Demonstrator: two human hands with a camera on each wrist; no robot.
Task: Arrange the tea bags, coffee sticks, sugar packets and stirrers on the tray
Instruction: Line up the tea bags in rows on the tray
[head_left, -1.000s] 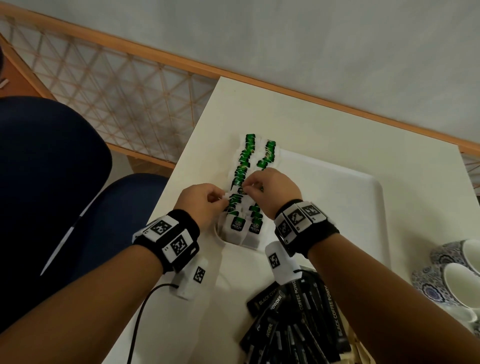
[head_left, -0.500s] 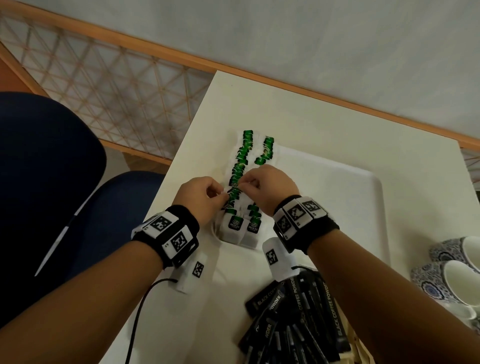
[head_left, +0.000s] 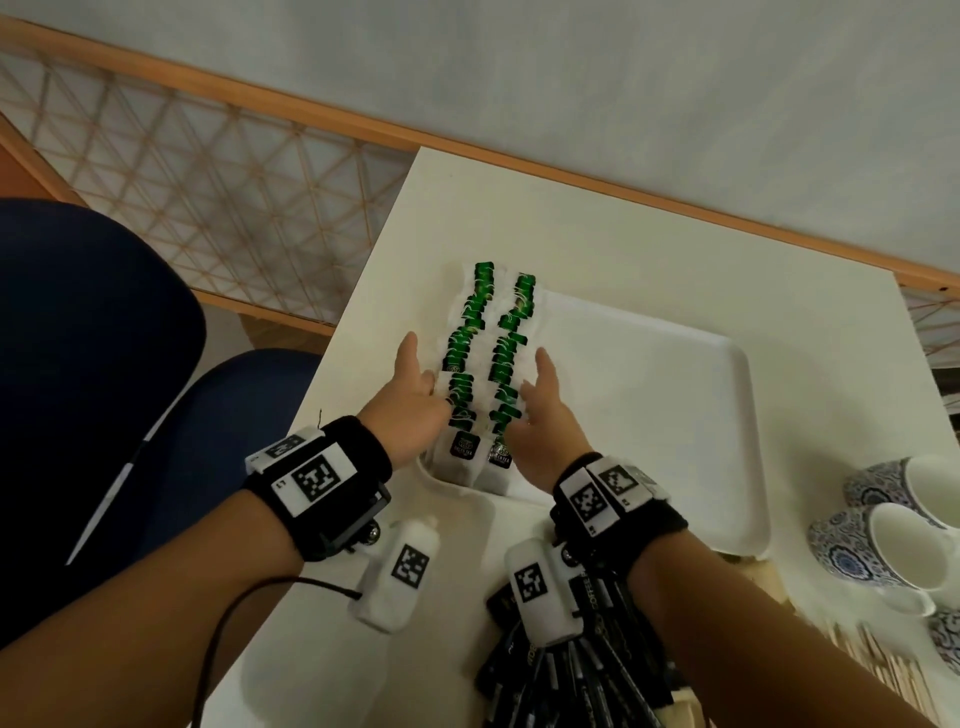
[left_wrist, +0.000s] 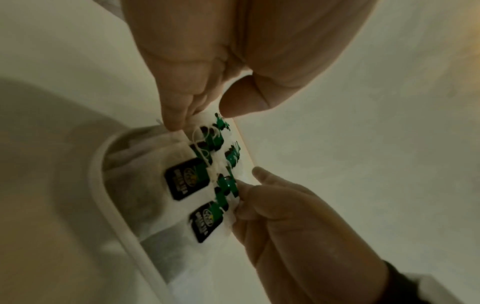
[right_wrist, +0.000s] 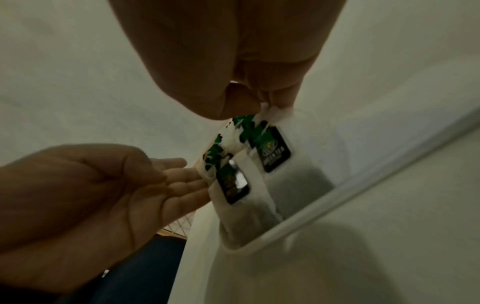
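- Now the left hand (head_left: 410, 410), fingers straight and thumb raised, presses the left flank of the tea bags (head_left: 480, 364); it holds nothing.
- Opposite, the right hand (head_left: 540, 415) lies flat and relaxed against the right flank of the bags.
- Soft white paper pouches with glossy green-and-black tags form two overlapping rows along the left edge of the tray (head_left: 675, 415).
- Smooth, white and round-cornered with a raised rim, the tray sits on the pale bench (head_left: 597, 234).
- Black coffee sticks (head_left: 587, 675) lie heaped near the bench's front edge; patterned cups (head_left: 872, 540) stand right of the tray.
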